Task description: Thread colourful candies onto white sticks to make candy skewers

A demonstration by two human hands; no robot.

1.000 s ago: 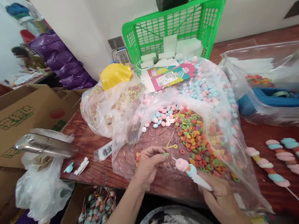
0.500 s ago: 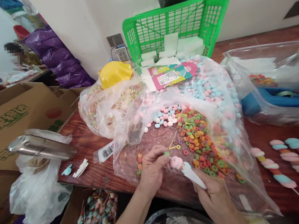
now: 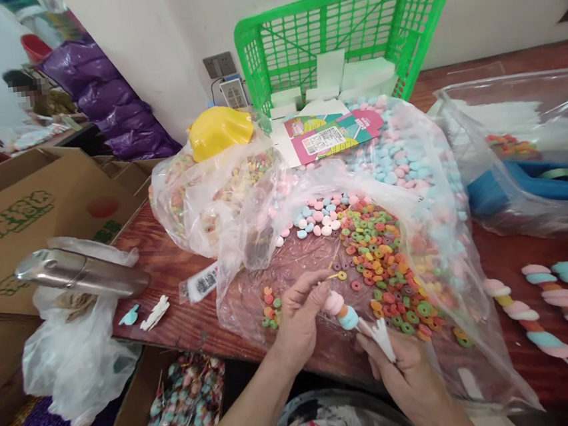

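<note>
My left hand [image 3: 301,315] is closed at the tip of a candy skewer [image 3: 342,311], its fingertips touching the pink candy; what else it pinches is hidden. The skewer carries pink, orange and light blue pieces. My right hand [image 3: 399,362] is wrapped round its lower end, together with several white sticks [image 3: 382,339]. Beyond my hands, colourful ring candies [image 3: 381,250] and pink, blue and white round candies [image 3: 318,218] lie on clear plastic [image 3: 288,256]. Near my left fingertips is a yellow ring on a thin yellow strip [image 3: 339,275].
A green basket [image 3: 344,7] stands at the back. Finished-looking candy skewers [image 3: 530,316] lie at the right, near a clear bin [image 3: 541,222]. At the left are a steel flask [image 3: 83,272] and a cardboard box [image 3: 38,216]. Below the table edge, another box holds wrapped candies [image 3: 182,407].
The skewer has slid further out of my right hand's side, and the white sticks now fan out there. The green ring at my left fingertips no longer shows. The view has shifted slightly.
</note>
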